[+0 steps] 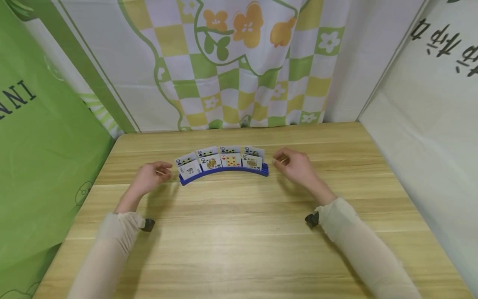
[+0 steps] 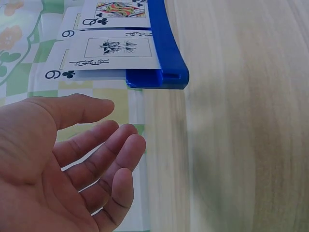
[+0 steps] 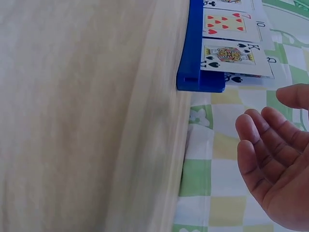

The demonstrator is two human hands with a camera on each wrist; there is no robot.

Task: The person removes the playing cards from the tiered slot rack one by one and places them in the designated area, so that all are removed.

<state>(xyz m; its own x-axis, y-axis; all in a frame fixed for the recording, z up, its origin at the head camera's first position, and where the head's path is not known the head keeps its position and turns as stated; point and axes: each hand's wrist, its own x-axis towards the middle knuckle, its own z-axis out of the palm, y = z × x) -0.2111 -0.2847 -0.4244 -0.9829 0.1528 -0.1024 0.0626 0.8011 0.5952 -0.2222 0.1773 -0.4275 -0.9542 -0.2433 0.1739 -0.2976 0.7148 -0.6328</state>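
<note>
A curved blue card holder [image 1: 225,169] stands on the table with two rows of playing cards upright in it. Its front row runs from a joker [image 2: 113,50] through a queen of clubs [image 1: 211,162] and a seven of hearts [image 1: 230,160] to a king of spades [image 3: 229,54]. Behind these, a back row [image 1: 229,149] shows mostly its upper parts, a ten among them. Just off the holder's left end is my left hand [image 1: 151,177], fingers loosely bent and nothing held. My right hand [image 1: 295,166] hovers beside the right end, likewise holding nothing, thumb apart from the fingers.
The wooden table [image 1: 231,236] extends from the holder toward me. At its back edge hangs a checked, flowered curtain [image 1: 239,91]. Green cloth [image 1: 41,137] borders the left side, and a white sheet with dark writing [image 1: 429,124] borders the right.
</note>
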